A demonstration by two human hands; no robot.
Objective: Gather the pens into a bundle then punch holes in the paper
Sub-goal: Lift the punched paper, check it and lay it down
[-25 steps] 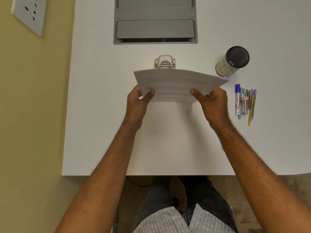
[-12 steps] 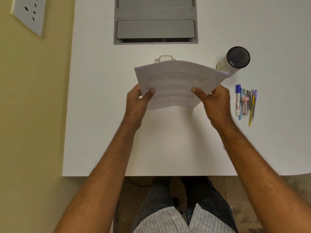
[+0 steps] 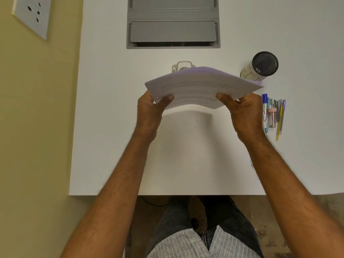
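- Left hand (image 3: 149, 110) pinched the near left edge of the paper (image 3: 201, 84), thumb on top.
- Right hand (image 3: 243, 112) pinched the near right edge likewise.
- Paper was held above the white table (image 3: 186, 161), bowed upward (printed text facing up).
- Pens (image 3: 273, 114) lay bunched on the table just right of the right hand.
- Hole punch (image 3: 183, 65) sat behind the paper, partly hidden.
- Pen holder (image 3: 260, 67) stood at far right.

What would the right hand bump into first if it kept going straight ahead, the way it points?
Probably the cup lying on its side: the right hand, gripping the paper, points up and away toward it. Height is unclear, so it might pass over.
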